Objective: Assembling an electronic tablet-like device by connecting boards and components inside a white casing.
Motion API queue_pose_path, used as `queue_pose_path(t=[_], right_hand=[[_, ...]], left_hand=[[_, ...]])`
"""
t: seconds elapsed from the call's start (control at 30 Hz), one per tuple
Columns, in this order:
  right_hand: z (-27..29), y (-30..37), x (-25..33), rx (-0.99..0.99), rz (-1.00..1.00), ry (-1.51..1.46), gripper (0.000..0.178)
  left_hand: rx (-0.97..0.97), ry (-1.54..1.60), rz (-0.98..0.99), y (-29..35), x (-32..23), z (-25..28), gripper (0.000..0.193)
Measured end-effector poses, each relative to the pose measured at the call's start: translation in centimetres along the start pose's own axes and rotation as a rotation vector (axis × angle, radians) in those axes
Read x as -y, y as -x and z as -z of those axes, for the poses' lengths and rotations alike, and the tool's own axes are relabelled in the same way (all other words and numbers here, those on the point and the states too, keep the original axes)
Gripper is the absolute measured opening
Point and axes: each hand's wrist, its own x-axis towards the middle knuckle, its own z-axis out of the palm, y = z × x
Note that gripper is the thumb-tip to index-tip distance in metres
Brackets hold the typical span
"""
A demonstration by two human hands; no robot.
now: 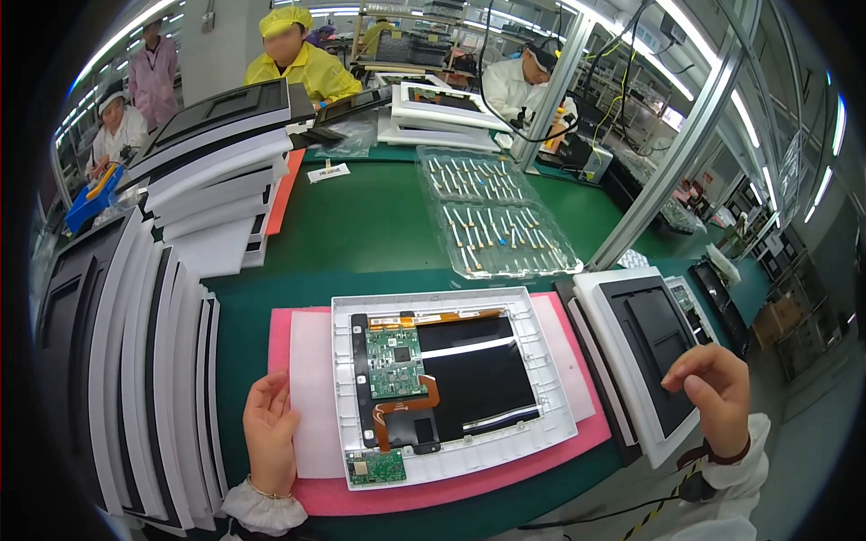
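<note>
A white display housing point(550, 397) lies open side up in front of me, with a black panel point(478, 379) inside. Fixed at its left are a green circuit board point(394, 361), a smaller green board point(377, 466) at the lower corner and an orange flat cable point(406, 406). Under the housing are a white foam sheet point(311, 397) and a pink foam pad point(433, 500). Beside the sheet's left edge rests my left hand point(271, 433), fingers loosely bent and holding nothing visible. My right hand point(717, 397) is raised over the right-hand stack, fingers curved, thumb apart, with nothing visible between them.
Stacked black-and-white panels point(162, 361) line the left side; another framed panel point(645, 343) lies at the right. Clear trays point(505, 239) of short white cables sit beyond the housing. A metal post point(667, 153) rises at the right. Several people work farther back.
</note>
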Motion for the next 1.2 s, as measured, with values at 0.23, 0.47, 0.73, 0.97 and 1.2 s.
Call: queue_pose_path(t=[0.23, 0.47, 0.73, 0.97, 1.2], right_hand=[[-2.3, -11.5, -4.4, 0.237, -0.224, 0.108, 0.009], [-7.1, -21.9, -13.3, 0.447, -0.417, 0.392, 0.015], [-12.6, -30.5, -20.5, 0.496, -0.277, 0.77, 0.017], [-14.9, -32.1, -23.0, 0.417, -0.302, 0.921, 0.042], [-14.1, -31.8, -23.3, 0.456, -0.361, 0.774, 0.04]], left_hand=[[-0.011, -0.012, 0.092, 0.3, -0.6, -0.6, 0.053], [-0.041, -0.002, 0.106, -0.1, -0.6, -0.6, 0.052], [-0.019, 0.002, 0.134, -0.3, -0.7, -0.3, 0.051], [-0.054, -0.02, 0.127, 0.1, -0.8, -0.9, 0.049], [-0.022, -0.002, 0.137, -0.2, -0.3, 0.0, 0.05]])
